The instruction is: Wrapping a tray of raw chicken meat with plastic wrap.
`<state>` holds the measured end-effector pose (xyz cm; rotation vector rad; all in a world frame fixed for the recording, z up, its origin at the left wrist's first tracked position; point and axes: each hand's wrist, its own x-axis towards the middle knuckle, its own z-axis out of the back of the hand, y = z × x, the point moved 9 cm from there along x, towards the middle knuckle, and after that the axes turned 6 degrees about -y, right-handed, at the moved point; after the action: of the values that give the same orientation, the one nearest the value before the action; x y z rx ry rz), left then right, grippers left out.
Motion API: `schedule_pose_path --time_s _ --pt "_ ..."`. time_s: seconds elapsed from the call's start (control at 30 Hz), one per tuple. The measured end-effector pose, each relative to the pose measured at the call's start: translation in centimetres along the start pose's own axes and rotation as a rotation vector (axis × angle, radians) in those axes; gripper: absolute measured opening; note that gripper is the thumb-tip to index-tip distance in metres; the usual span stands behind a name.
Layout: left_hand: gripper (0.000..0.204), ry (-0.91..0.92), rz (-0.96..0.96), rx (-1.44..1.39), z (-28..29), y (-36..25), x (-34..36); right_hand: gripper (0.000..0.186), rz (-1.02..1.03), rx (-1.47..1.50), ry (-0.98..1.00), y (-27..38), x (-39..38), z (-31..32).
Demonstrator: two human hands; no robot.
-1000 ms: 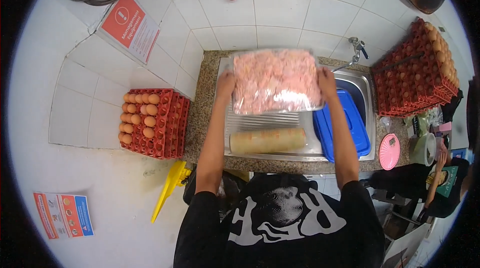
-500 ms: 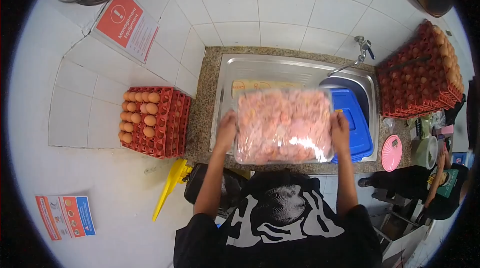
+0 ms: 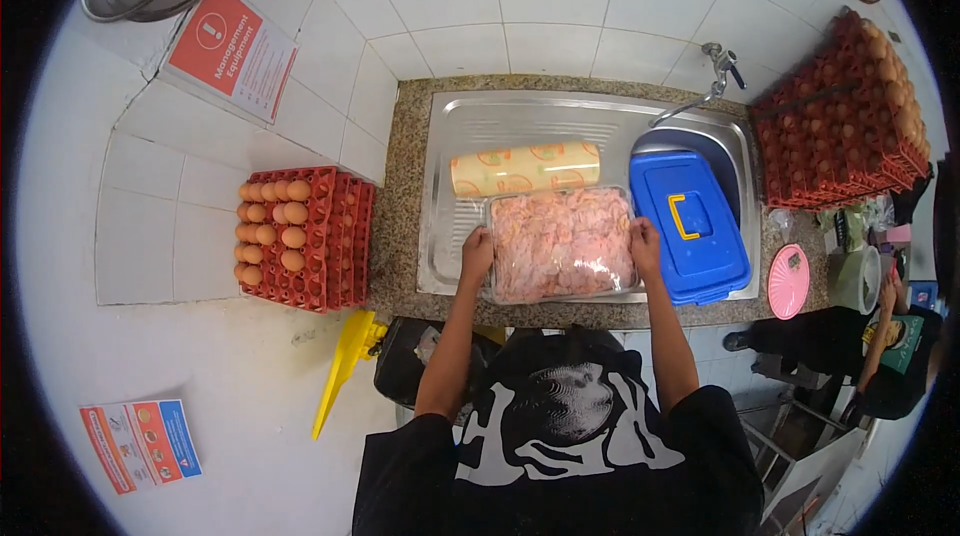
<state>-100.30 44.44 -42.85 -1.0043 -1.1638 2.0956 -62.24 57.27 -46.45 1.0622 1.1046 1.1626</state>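
Note:
A clear tray of raw chicken pieces (image 3: 562,241), pale pink under shiny film, is level at the front of the steel sink's drainboard. My left hand (image 3: 478,256) grips its left side and my right hand (image 3: 645,245) its right side, fingers closed at the edges. Whether its underside touches the steel cannot be seen. Just behind it lies a yellowish roll of printed plastic film (image 3: 525,169). Close by my right hand is a blue plastic lid (image 3: 680,181) with a yellow handle, on a box that partly covers the sink bowl.
Red egg trays with brown eggs (image 3: 322,261) are stacked at the left; a taller stack of egg trays (image 3: 825,126) stands at the right. A tap (image 3: 718,86) reaches over the bowl. A pink scale (image 3: 789,282) lies on the right counter. Another person (image 3: 845,356) works at far right.
My hands have lowered the chicken tray away from me, down towards the drainboard. The film roll behind it and the blue lid's yellow handle now show more fully.

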Motion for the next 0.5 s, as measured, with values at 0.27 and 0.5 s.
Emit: schedule_pose_path --time_s 0.27,0.5 --pt "0.024 -0.147 -0.127 0.214 2.4 -1.1 7.0 0.017 -0.083 0.030 0.043 1.7 5.9 -6.3" --pt "0.033 -0.377 -0.133 0.445 8.3 -5.2 8.1 0.025 0.079 -0.614 0.010 5.2 9.0 -5.6"
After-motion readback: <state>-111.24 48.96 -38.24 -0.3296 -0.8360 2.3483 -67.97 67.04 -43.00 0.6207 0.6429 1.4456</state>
